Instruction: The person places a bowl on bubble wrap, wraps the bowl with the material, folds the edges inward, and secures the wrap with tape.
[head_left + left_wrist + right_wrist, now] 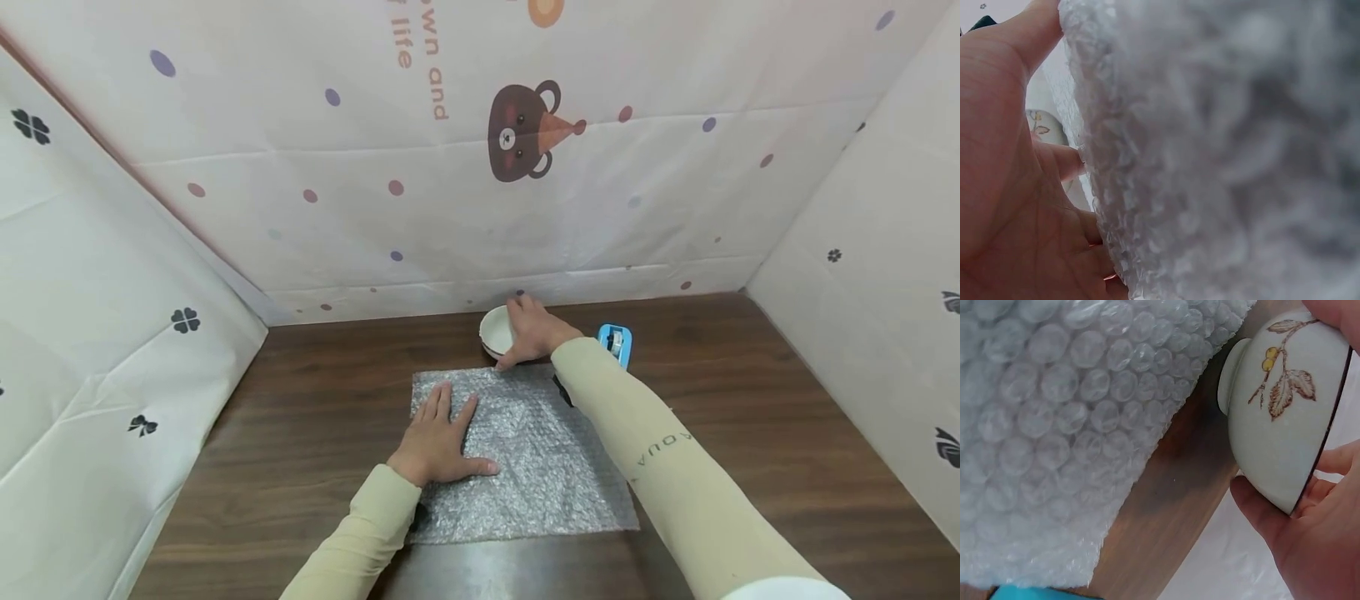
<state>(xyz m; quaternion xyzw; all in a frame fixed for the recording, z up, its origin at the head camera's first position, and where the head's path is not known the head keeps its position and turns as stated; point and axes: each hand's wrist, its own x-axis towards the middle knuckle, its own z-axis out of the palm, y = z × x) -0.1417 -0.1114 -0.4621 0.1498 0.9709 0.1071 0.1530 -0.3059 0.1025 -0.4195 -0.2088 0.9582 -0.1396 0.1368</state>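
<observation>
A sheet of bubble wrap [532, 475] lies spread on the dark wooden table. My left hand [435, 446] rests on its left part, fingers stretched and thumb spread out to the right. Just beyond the far edge of the sheet, my right hand [532, 329] grips a white bowl [495, 330] at its rim. In the right wrist view the bowl [1279, 419] shows a dark rim line and a painted brown-leaf sprig with yellow berries. The thumb and fingers lie on opposite sides of its rim.
Right of the right hand lies a blue tape dispenser [616, 343], partly behind the sleeve. A white patterned sheet [450, 217] stands along the table's back edge. More such sheeting rises at the left side [112, 350] and the right side [862, 275].
</observation>
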